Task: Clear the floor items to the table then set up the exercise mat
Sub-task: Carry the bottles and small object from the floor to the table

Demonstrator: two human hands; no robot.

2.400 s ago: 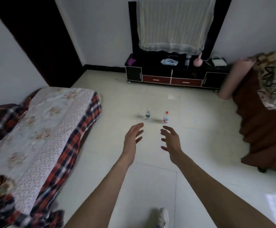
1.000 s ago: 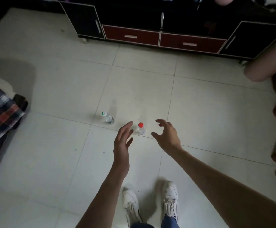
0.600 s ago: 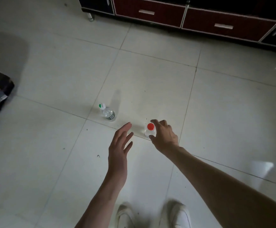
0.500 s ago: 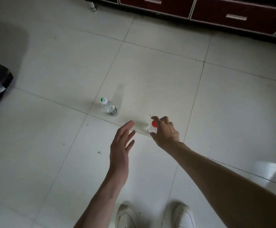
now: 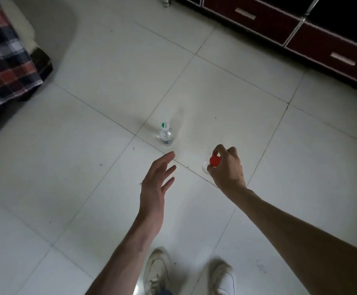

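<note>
Fingers (image 5: 226, 152) of right hand (image 5: 228, 169) curl round neck of red-capped bottle (image 5: 214, 161), upright on floor (image 5: 88, 167). Left hand (image 5: 155, 186) hovers, fingers straight, holding nothing. Green-capped bottle (image 5: 165, 135) stands just beyond left fingertips, apart. White shoes (image 5: 158, 271) below.

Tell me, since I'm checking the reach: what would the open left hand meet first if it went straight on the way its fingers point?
Probably the green-capped bottle, standing just beyond the left hand; depth is unclear.
</note>
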